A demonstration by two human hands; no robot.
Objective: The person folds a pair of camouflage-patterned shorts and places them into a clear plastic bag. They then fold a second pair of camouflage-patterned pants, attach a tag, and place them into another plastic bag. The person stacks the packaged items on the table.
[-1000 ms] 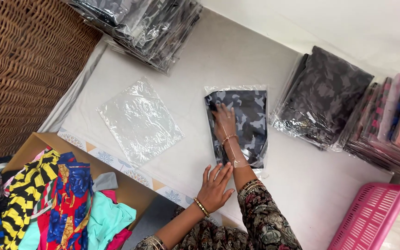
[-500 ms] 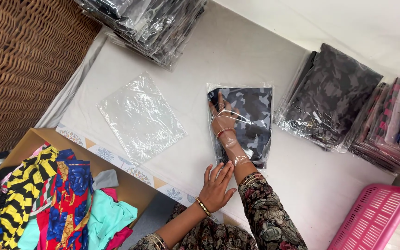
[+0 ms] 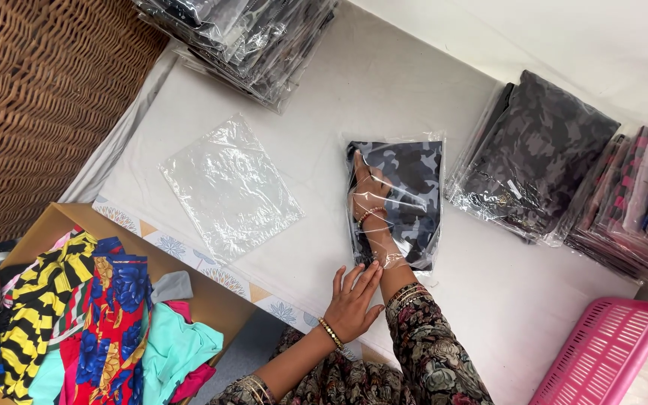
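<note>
Near the table's (image 3: 414,90) front edge lies a clear bag (image 3: 403,199) holding grey camouflage cloth. The right hand (image 3: 365,196) is pushed inside it, grip unclear; the left hand (image 3: 352,298) presses flat, fingers spread, at its mouth. An empty clear bag (image 3: 228,187) lies leftward; stacked packed bags (image 3: 538,154) sit rightward.

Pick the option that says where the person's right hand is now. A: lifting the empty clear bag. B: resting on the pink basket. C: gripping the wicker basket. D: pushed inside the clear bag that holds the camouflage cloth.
D: the right hand lies inside the clear bag, seen through the film on the camouflage cloth, while the left hand holds the bag's open end.
</note>
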